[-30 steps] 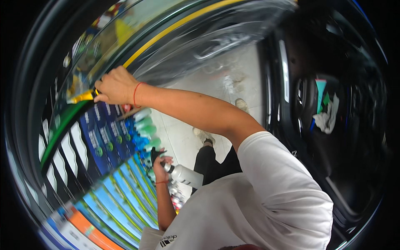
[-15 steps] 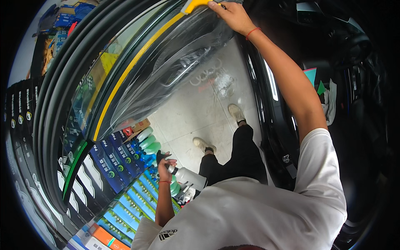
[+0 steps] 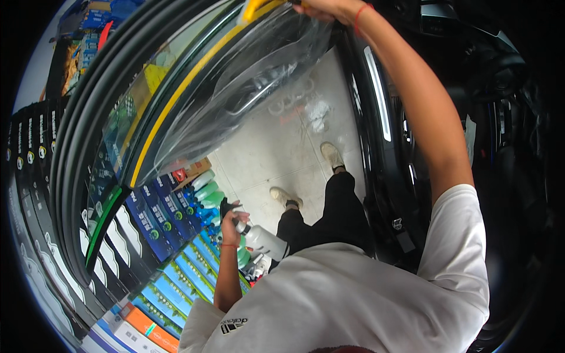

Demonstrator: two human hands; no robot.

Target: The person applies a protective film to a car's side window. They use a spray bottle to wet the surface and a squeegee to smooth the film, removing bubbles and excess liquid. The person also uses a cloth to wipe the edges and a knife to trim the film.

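Observation:
My left hand is closed around the neck and black trigger head of a white spray bottle, which tilts down to the right beside my body. At the upper edge, my right hand is closed on a yellow-handled squeegee, partly cut off by the picture's edge. The squeegee's pale blade end meets the window of an open car door, just above a yellow strip along the lower glass edge. Clear plastic film hangs over the door's inner panel below that strip.
To my right is the dark car interior, with its door sill close by. Blue and black boxes stand beyond the door at left. Several green-and-white bottles stand by them. My feet are on the tiled floor.
My right hand has moved up and slightly right at the picture's edge, while the squeegee head has shifted left along the glass. My left hand still holds the spray bottle, slightly higher in view.

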